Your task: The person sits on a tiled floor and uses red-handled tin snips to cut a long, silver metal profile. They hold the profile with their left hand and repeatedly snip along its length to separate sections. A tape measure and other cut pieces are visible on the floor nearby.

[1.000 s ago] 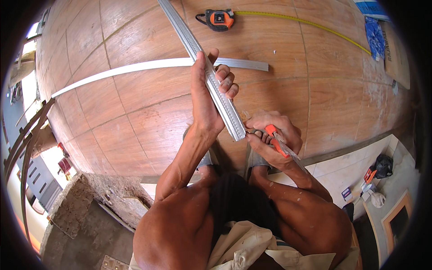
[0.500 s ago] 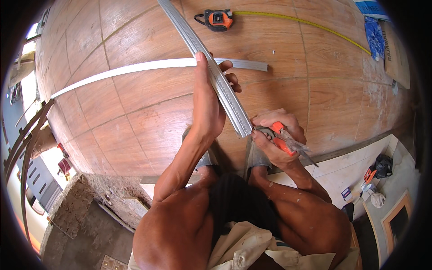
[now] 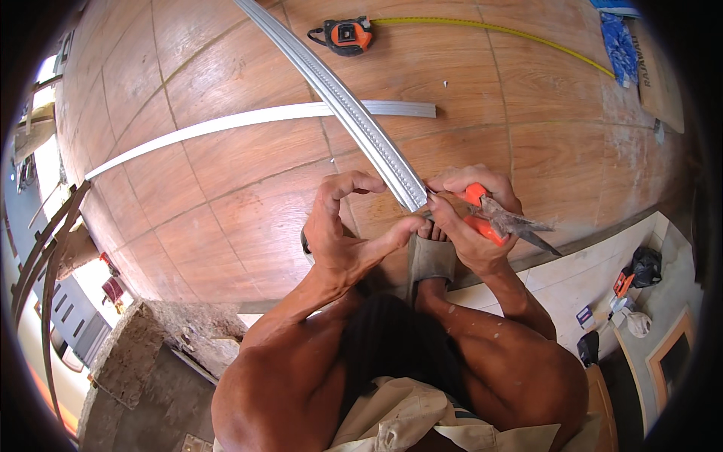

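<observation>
Head view | left hand [image 3: 335,239]: curves beside near end of silver strip [image 3: 354,117], thumb and fingers apart | right hand [image 3: 465,239]: clamps around orange-handled snips [image 3: 503,217], fingertips at strip's end | silver strip: slants across second strip [image 3: 218,126] | tape measure [image 3: 345,35]: lies on floor [image 3: 553,98]

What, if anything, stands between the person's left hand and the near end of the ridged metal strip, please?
Nothing visible: the left hand curves open beside the near end of the ridged metal strip. The orange-handled snips sit in the right hand on the other side, blades pointing away.
</observation>
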`<state>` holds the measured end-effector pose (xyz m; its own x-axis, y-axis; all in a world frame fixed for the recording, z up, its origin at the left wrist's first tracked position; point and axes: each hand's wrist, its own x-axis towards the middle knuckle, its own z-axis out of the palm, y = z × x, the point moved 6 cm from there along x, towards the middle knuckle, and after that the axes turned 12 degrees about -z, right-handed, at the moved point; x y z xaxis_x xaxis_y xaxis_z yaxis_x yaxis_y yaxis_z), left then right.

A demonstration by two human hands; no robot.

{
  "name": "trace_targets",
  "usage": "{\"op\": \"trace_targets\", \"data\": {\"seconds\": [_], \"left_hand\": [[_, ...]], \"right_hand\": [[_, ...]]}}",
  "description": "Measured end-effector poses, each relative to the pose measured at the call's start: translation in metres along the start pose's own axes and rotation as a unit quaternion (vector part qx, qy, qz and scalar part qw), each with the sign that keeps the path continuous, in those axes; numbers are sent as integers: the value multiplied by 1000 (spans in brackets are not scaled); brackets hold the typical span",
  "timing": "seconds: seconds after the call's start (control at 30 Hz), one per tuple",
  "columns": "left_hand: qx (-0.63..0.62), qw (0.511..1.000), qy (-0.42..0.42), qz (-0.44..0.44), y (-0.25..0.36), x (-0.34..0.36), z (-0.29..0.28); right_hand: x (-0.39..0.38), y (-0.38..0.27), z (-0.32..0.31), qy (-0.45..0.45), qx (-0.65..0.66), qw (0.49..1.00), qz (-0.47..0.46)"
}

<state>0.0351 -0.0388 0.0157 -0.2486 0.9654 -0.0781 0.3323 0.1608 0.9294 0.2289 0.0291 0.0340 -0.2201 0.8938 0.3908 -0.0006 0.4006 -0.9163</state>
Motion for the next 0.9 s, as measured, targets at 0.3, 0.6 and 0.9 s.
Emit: {"op": "trace_targets", "data": {"seconds": [0.3, 0.6, 0.9], "left_hand": [[-262, 957, -8, -122, -5, 10, 4], [-421, 810, -206, -352, -4, 29, 23], [-398, 825, -209, -342, 18, 51, 22]], "right_hand": [[16, -5, -5, -60, -38, 997, -31], [8, 3, -4, -51, 58, 992, 103], [-3, -1, -22, -11, -40, 998, 50]]}}
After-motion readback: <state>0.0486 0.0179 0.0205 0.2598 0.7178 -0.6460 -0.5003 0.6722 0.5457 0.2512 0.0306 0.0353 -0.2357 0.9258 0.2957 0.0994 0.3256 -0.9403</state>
